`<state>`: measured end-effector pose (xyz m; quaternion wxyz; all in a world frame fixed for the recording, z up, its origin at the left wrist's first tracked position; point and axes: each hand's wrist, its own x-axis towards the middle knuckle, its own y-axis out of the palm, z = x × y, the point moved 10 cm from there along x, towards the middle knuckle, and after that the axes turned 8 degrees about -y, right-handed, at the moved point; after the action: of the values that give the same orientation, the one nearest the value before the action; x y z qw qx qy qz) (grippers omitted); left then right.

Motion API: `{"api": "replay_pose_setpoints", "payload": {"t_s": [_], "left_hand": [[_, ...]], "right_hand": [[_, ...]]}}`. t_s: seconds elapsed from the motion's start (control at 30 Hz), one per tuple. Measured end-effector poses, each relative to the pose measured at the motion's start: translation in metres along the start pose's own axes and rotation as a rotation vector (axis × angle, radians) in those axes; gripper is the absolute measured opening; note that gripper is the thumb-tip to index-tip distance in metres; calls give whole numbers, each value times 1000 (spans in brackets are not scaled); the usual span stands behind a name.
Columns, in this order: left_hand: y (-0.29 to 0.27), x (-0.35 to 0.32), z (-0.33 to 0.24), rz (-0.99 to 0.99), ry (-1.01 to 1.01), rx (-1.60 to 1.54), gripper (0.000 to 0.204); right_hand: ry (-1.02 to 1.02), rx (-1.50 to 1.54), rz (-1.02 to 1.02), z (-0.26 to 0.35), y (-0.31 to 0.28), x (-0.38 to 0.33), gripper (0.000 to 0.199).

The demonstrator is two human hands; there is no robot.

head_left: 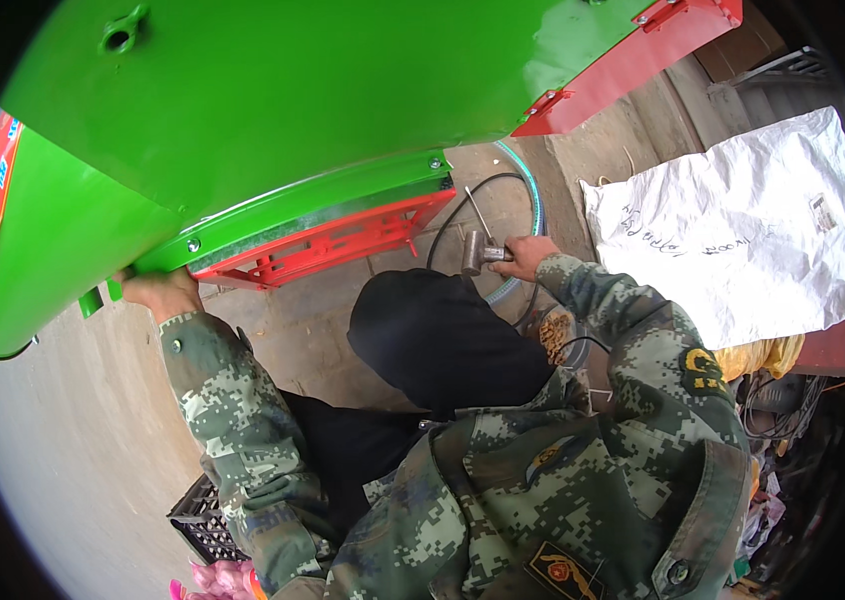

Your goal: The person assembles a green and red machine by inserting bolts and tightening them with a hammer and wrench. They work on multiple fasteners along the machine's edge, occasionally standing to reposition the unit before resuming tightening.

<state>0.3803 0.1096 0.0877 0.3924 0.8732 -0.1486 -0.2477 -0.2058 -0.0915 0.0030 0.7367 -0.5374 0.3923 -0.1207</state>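
Overhead: green hood [273, 100], large, curved sheet metal. Left hand [165, 292], grip pressed up against the hood's lower edge, fingers hidden beneath, so how far they close cannot be told. Red frame [343, 240], just right of that grip, under the hood. Right hand [523, 256], grip closed around a hammer [475, 250], head pointing toward the frame. Hose [463, 205], black, looped just above the hammer. White sack [743, 220], right of that grip, on the floor.
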Motion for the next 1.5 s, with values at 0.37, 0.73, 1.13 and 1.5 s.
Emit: {"api": "replay_pose_setpoints", "payload": {"t_s": [0.37,0.73,1.13,1.5], "left_hand": [[-2,-11,8,-124,-120,4,39],[-49,-168,60,-292,-338,184,31],[91,-199,256,445,-950,143,51],[96,-195,271,471,-909,-19,27]], "right_hand": [[290,140,30,-41,167,59,53],[169,101,-76,-37,146,78,49],[351,298,-205,-119,49,183,33],[148,408,-171,-62,62,178,34]]}}
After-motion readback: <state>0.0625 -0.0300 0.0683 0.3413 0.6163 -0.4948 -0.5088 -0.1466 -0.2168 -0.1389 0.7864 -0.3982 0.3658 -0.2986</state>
